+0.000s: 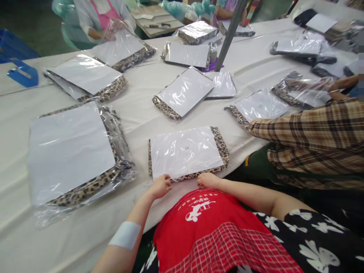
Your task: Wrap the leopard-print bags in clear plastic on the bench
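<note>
A leopard-print garment in a clear plastic bag [186,151], with a white sheet on top, lies flat at the table's near edge right in front of me. My left hand [161,185] pinches the bag's near edge at its left part. My right hand [209,179] is curled on the same near edge further right. Both hands grip the bag's open end. A white band wraps my left forearm.
A thick stack of the same bagged garments [74,155] sits to my left; several more packs [184,93] are spread over the white table [136,113]. A person's plaid sleeve [309,132] reaches in from the right. Another person [99,19] works across the table. A grey pole [229,34] stands mid-table.
</note>
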`<state>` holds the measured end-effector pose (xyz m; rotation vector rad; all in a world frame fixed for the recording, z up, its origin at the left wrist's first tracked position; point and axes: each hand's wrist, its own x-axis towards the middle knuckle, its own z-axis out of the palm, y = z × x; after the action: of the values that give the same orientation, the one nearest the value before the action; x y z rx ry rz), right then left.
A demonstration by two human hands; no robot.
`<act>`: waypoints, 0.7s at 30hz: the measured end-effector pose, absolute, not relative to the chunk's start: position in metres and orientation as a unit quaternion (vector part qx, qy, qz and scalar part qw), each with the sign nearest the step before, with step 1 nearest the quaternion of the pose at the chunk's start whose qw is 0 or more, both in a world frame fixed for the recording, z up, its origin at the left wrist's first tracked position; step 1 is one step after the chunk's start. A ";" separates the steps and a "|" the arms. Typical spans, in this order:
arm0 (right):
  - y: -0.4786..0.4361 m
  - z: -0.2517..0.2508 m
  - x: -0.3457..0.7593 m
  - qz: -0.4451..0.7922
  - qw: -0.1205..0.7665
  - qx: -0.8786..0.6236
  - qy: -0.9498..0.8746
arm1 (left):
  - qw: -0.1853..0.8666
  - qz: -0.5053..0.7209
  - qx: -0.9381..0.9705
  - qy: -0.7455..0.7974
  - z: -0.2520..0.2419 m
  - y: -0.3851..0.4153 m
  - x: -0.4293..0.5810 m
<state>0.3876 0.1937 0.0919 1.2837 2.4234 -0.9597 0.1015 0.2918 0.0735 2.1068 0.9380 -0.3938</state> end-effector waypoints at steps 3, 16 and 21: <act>0.195 0.113 0.390 -0.312 0.037 0.476 0.821 | 0.356 -0.163 0.841 0.373 0.082 0.281 0.103; 0.197 0.069 0.415 -0.250 0.068 0.567 0.782 | 0.339 -0.149 0.851 0.373 0.088 0.279 0.104; 0.196 0.065 0.420 -0.312 0.014 0.591 0.744 | 0.259 -0.124 0.866 0.410 0.093 0.269 0.109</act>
<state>0.4198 0.1956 0.0650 1.8403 2.3164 -0.9732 0.1088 0.2692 0.0929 2.3459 1.1103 -0.3354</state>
